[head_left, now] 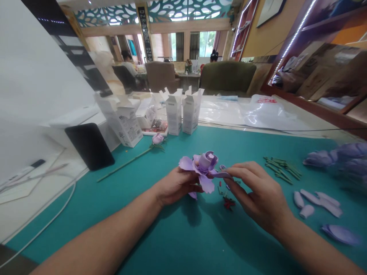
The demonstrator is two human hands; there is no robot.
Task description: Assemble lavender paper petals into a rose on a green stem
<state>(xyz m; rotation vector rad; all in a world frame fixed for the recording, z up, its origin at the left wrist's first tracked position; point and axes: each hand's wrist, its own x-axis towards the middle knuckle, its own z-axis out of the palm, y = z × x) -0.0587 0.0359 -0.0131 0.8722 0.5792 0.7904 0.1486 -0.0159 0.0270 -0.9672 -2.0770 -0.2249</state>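
One broad, flat teal work mat (186, 236) covers most of the table in front of me, and the lilac flower sits just above its middle, held up in two bare hands. Along the far edge stand two narrow, upright white paper cartons (174, 114), with another printed white carton (127, 126) tilted toward the left, near a flat black slab with rounded corners (90, 147). The left hand (174, 185) grips the flower from below, fingers gathered about its base; the right hand (258, 191) has thumb and fingers pinched together on one thin lilac outer petal (220, 174). A pale lilac rose on a long green stem (157, 138) lies behind, looking finished. The cupped, layered lilac flower (207, 162) itself seems partly made, I'd say: its centre is closed up, while the outer petals splay wide and loose, and I can make out no long stem on it. Off to the right, a blurred lilac petal (341, 233), several smooth pale lilac pieces (327, 204) and a heap of short, thin green sticks (286, 168) lie unjoined, so plenty appears left. Smallest are some dark red scraps (228, 203) between the hands.
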